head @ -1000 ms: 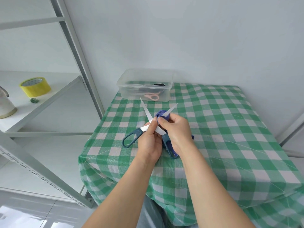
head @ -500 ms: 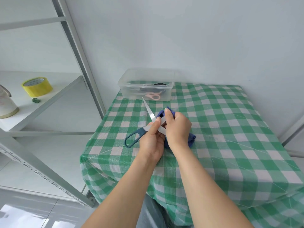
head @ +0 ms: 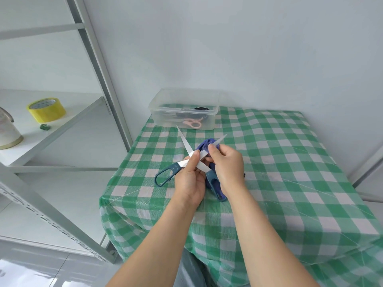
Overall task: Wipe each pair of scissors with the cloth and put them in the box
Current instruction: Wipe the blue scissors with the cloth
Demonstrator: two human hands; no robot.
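Observation:
A pair of scissors with dark blue handles (head: 165,175) is held spread wide above the green checked table (head: 279,162). My left hand (head: 189,179) pinches it at the pivot where the blades cross. My right hand (head: 227,164) grips a blue cloth (head: 205,145) bunched around the right blade, whose tip sticks out past the cloth. A clear plastic box (head: 184,108) stands at the table's far left corner, with pink-handled scissors (head: 193,123) and other dark items inside.
A grey metal shelving unit (head: 97,59) stands left of the table. On its shelf sit a yellow tape roll (head: 46,109), a small green object (head: 45,127) and a pale jug (head: 7,131). White walls close the back and right.
The right hand with the cloth slid up the right blade to its tip, then back down, so the tip shows again. The left hand kept its hold.

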